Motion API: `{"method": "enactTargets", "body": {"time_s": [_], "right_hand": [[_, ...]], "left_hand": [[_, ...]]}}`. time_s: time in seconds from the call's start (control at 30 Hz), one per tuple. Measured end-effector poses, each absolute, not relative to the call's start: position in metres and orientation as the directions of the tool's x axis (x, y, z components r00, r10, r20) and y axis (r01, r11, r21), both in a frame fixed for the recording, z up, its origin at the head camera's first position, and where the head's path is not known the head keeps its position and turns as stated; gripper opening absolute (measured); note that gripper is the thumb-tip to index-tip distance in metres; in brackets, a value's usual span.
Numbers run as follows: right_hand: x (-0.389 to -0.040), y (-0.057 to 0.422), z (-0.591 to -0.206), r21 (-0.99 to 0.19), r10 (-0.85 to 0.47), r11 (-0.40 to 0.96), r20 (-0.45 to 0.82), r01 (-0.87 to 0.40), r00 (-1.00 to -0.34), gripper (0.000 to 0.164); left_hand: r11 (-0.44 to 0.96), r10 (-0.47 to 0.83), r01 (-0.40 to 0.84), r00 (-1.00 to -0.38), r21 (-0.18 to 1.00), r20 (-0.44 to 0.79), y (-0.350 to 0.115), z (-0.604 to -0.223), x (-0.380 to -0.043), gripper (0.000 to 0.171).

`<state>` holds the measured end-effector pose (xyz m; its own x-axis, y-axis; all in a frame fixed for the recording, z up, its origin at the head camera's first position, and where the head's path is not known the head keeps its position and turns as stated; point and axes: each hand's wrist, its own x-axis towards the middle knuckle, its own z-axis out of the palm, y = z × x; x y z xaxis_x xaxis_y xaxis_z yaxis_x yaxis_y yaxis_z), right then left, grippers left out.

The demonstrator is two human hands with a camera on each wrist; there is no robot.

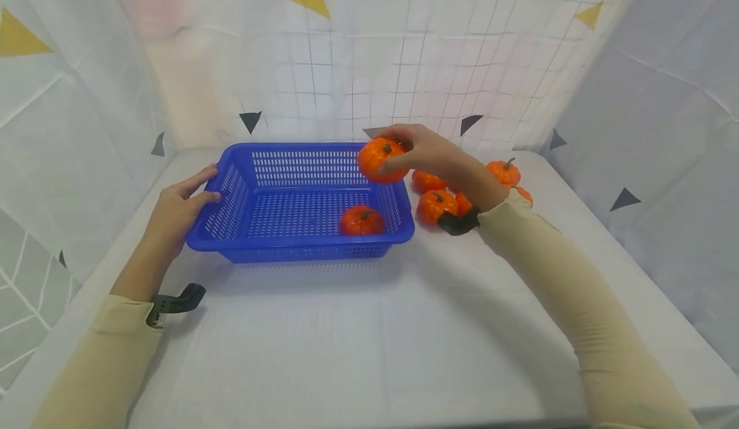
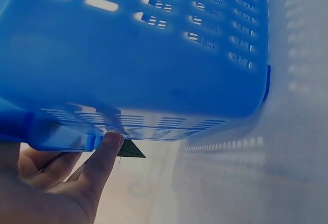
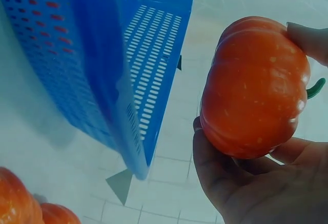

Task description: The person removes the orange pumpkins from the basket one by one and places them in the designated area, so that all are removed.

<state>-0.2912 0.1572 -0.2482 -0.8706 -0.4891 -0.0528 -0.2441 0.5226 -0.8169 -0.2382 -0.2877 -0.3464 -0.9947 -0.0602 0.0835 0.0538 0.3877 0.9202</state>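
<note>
A blue plastic basket (image 1: 300, 242) with slotted walls stands on the white-covered table. My left hand (image 1: 179, 210) holds its left rim, and the left wrist view shows that hand's fingers against the basket's rim (image 2: 61, 144). Over the basket's right end, my right hand (image 1: 426, 150) grips a small orange pumpkin (image 1: 375, 159) with a green stem. In the right wrist view this pumpkin (image 3: 256, 88) sits between thumb and fingers, clear of the basket wall. Another pumpkin (image 1: 362, 222) lies inside the basket at the near right corner.
Several more orange pumpkins (image 1: 437, 207) lie on the table just right of the basket, some partly hidden behind my right forearm. One with an upright stem (image 1: 503, 173) is farther right. White sheets (image 1: 369, 50) with grid lines and triangles hang behind and at both sides.
</note>
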Motion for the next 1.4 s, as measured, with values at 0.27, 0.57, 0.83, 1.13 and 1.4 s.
{"method": "enactTargets", "body": {"time_s": [0.27, 0.57, 0.83, 1.13, 1.4], "right_hand": [[-0.283, 0.174, -0.250, -0.846, -0.480, 0.490, -0.060, -0.211, -0.875, 0.052], [-0.271, 0.194, -0.247, -0.859, -0.451, 0.484, -0.080, -0.168, -0.889, 0.051], [-0.265, 0.210, -0.254, -0.839, -0.423, 0.514, -0.068, -0.178, -0.904, 0.056], [-0.257, 0.224, -0.259, -0.830, -0.372, 0.536, -0.070, -0.153, -0.926, 0.060], [-0.247, 0.234, -0.269, -0.824, -0.356, 0.547, -0.070, -0.147, -0.932, 0.062]], "left_hand": [[0.383, -0.066, 0.033, -0.996, 0.923, 0.063, -0.288, -0.346, -0.239, 0.057], [0.392, -0.055, 0.043, -0.996, 0.919, 0.070, -0.290, -0.343, -0.241, 0.057], [0.391, -0.050, 0.044, -0.996, 0.919, 0.069, -0.290, -0.345, -0.242, 0.056], [0.383, -0.061, 0.032, -0.996, 0.923, 0.060, -0.290, -0.342, -0.242, 0.057], [0.368, -0.056, 0.032, -0.997, 0.929, 0.056, -0.289, -0.344, -0.243, 0.057]]}}
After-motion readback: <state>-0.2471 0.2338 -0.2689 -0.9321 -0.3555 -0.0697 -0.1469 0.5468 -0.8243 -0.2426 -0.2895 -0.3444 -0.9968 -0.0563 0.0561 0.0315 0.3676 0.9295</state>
